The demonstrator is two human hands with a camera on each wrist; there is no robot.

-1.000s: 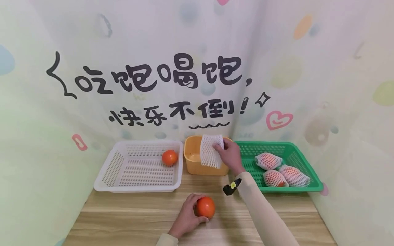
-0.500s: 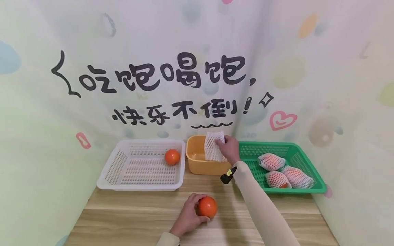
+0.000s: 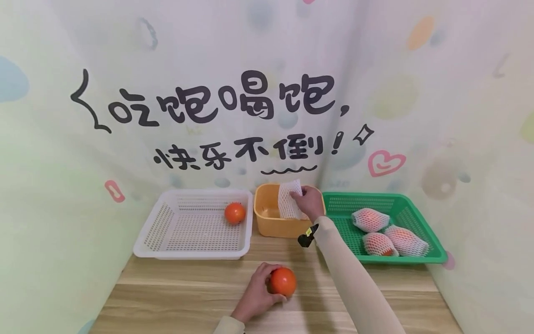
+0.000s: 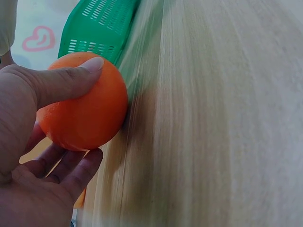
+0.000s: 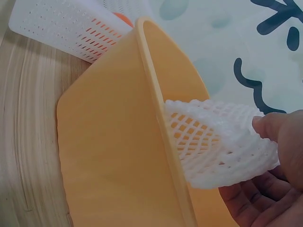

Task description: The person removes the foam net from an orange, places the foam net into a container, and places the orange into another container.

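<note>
My left hand grips a bare orange low over the wooden table, thumb on one side and fingers on the other. In the left wrist view the thumb lies across the orange and the fingertips touch its underside. My right hand pinches a white foam fruit net by its upper end, at the yellow bin. Seen from the right wrist, the net hangs with its lower end inside the bin's rim, the thumb pressed on top.
A white basket on the left holds another bare orange. On the right, a green basket contains several fruits in foam nets. The bin stands between the two baskets, against a printed curtain.
My right hand has lowered the foam net into the mouth of the bin from in front of it. The left hand still holds the orange in nearly the same place.
</note>
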